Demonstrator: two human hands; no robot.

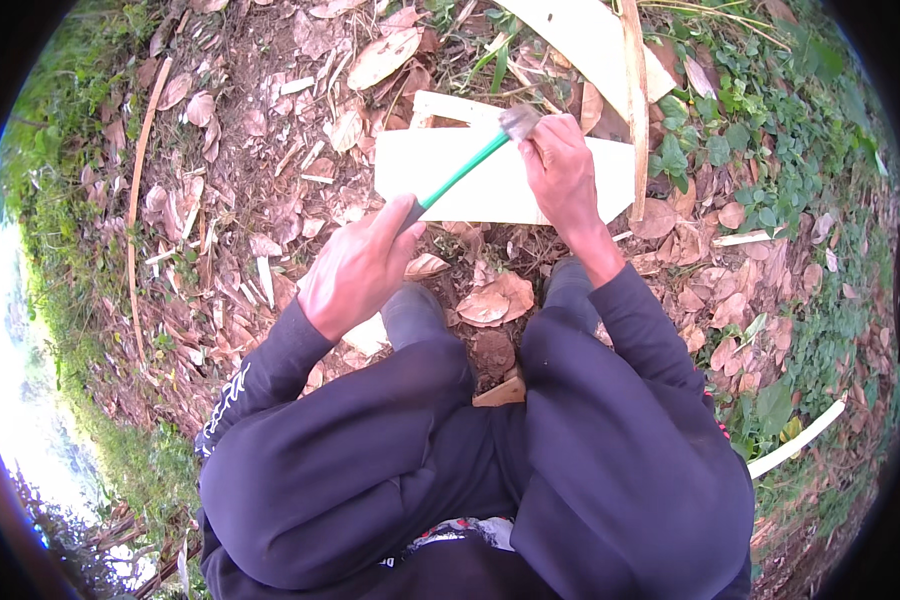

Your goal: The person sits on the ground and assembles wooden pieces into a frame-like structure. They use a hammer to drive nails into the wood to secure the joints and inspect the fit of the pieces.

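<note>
My left hand (pixel 355 265) is wrapped round the dark grip of a hammer (pixel 467 173) with a green shaft. The hammer slants up to the right over a pale, flat board (pixel 450 160) lying on the ground. Right beside the metal hammer head is my right hand (pixel 562 170), its fingers curled closed above the board's right part. What those fingers hold, if anything, is hidden; whether they touch the head I cannot tell. A narrow wooden strip (pixel 460 107) shows along the board's far edge.
A long wooden batten (pixel 635 110) runs by the board's right end, next to another pale panel (pixel 590 40) at the far side. Dry leaves (pixel 495 300) and wood slivers litter the soil. Green plants (pixel 740 140) grow at the right. A thin curved strip (pixel 138 200) lies at the left.
</note>
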